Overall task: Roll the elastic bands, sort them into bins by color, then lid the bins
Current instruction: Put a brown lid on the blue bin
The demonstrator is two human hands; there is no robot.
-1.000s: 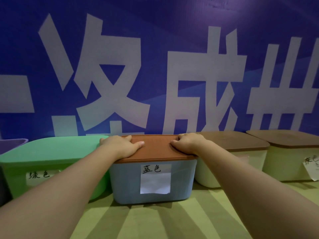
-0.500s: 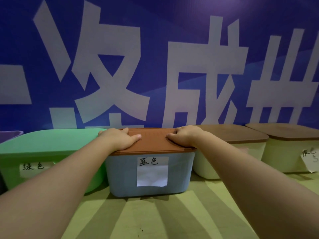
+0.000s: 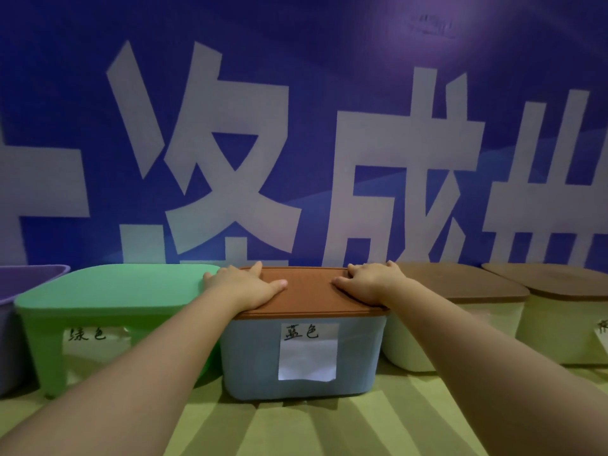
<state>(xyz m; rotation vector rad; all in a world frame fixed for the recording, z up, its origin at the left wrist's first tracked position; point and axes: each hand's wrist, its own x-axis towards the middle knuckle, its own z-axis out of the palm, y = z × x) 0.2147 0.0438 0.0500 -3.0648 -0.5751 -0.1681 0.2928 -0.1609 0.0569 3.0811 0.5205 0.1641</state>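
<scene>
Brown lid (image 3: pixel 309 292) beneath left hand (image 3: pixel 245 286) and right hand (image 3: pixel 373 284)

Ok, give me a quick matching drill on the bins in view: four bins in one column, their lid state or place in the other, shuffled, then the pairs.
Column A
1. green bin
2. blue bin
3. cream bin beside the blue bin
4. purple bin

Column B
a. lidded, no hand on it
b. far left, cut off by the frame edge
c. green lid on top
d. brown lid pressed by the left hand and right hand

Pairs: 1-c, 2-d, 3-a, 4-b
</scene>
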